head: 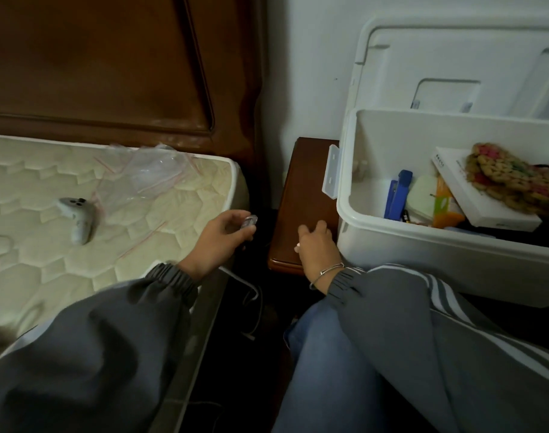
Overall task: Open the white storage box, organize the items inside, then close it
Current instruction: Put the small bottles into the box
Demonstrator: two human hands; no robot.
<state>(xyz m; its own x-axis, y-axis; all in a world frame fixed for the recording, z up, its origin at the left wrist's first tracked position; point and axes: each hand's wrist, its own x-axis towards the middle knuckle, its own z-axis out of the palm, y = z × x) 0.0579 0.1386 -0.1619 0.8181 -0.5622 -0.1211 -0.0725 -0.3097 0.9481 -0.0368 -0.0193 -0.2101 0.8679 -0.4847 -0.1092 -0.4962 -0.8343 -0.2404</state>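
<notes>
The white storage box (388,245) stands at the right with its lid (454,60) swung up against the wall. Inside lie a white book (473,195), a crocheted mat (513,179), blue clips (398,195), a pale round case (423,195) and an orange packet (444,207). My left hand (220,242) hovers at the mattress corner and pinches a small clear item (249,220). My right hand (316,248) rests over the brown nightstand (304,189), just left of the box, fingers loosely bent, holding nothing I can see.
A bare quilted mattress (79,232) at the left carries a white game controller (76,217) and clear zip bags (142,176). A dark wooden headboard (110,64) stands behind it. White cables (251,295) hang in the dark gap by the bed. My knees fill the foreground.
</notes>
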